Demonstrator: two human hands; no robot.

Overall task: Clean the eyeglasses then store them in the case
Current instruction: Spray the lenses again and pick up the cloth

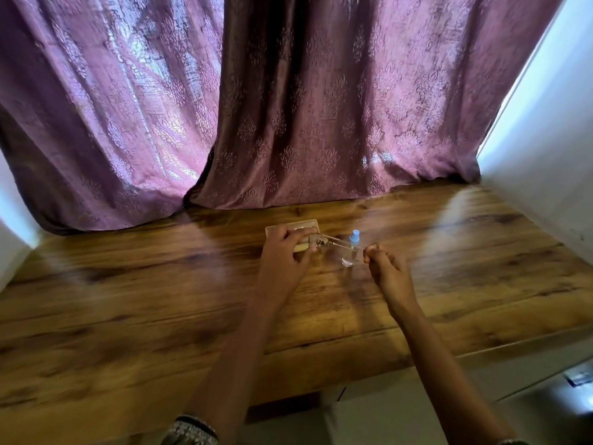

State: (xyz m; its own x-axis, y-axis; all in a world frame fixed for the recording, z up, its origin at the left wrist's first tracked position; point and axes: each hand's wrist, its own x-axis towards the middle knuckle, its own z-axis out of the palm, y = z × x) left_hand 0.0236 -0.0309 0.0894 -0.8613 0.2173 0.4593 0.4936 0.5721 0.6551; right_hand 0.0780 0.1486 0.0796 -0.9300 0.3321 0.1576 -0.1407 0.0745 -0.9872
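Thin-framed eyeglasses (324, 243) hang just above the wooden table (160, 300), held between both hands. My left hand (285, 252) grips the frame front. My right hand (383, 268) pinches the tip of one temple arm, which stretches out to the right. A beige glasses case (290, 227) lies open on the table behind my left hand, partly hidden by it. A small clear spray bottle (351, 250) with a light blue cap stands upright between my hands, just behind the temple arm.
Purple patterned curtains (288, 107) hang down onto the back of the table. White walls close in at the left and right. The table's front edge runs close to my body.
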